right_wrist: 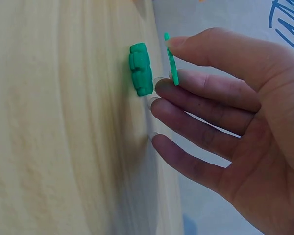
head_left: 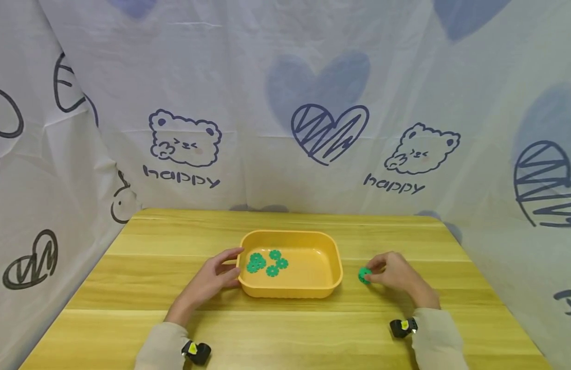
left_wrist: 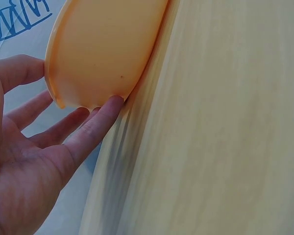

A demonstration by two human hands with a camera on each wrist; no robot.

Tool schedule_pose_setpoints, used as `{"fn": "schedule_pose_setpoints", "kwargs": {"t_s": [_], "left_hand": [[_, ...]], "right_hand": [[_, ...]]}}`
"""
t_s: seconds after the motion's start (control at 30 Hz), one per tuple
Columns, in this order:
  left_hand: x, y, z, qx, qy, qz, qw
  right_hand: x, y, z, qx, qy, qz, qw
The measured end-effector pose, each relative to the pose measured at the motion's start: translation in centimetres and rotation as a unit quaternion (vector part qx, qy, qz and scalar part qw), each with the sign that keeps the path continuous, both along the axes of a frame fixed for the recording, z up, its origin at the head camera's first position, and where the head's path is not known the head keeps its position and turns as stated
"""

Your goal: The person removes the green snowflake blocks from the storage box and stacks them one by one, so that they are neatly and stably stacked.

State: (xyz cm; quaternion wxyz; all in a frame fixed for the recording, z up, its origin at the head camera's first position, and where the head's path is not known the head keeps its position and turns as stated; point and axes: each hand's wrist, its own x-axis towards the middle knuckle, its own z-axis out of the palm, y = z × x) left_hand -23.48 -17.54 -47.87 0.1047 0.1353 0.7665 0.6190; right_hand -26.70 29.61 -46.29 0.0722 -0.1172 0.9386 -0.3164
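White cloth printed with blue hearts, outlined bear faces and the word "happy" (head_left: 257,92) hangs behind and along both sides of a yellow wood-grain table (head_left: 276,334). Near the table's middle stands a rectangular orange-yellow tray with rounded corners (head_left: 308,264). Several flat green discs with notched edges (head_left: 272,271) lie inside it, toward its left end; some overlap in a cluster, others lie near them to the right.

At the tray's left end, the person's left hand (head_left: 211,277) has its fingers spread and slightly bent, with fingertips touching the outer wall and rim. To the right of the tray, apart from it, the right hand (head_left: 396,272) pinches a thin green disc (right_wrist: 172,61) between thumb and forefinger. That disc is held edge-on to the right wrist camera, just above the table; the other fingers are loosely bent and slightly separated. Just beside it, on the table, is a thick green notched piece (right_wrist: 140,70); whether it is a single piece or a stack cannot be told.

Both forearms wear pale beige sleeves (head_left: 438,339), and a small black device (head_left: 199,353) sits at each wrist.
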Motion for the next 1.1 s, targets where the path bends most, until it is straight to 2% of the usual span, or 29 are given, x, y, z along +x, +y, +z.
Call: {"fn": "schedule_pose_setpoints", "kwargs": {"t_s": [0.27, 0.77, 1.1], "left_hand": [[0.1, 0.0, 0.0, -0.001, -0.003, 0.003, 1.0000], [0.0, -0.1, 0.0, 0.001, -0.001, -0.001, 1.0000], [0.1, -0.1, 0.0, -0.004, 0.001, 0.000, 1.0000]], "right_hand": [[0.1, 0.1, -0.3, -0.001, -0.003, 0.005, 1.0000], [-0.3, 0.3, -0.7, 0.013, 0.028, 0.023, 0.9993], [-0.3, 0.3, -1.1, 0.007, 0.024, 0.022, 0.9994]]}}
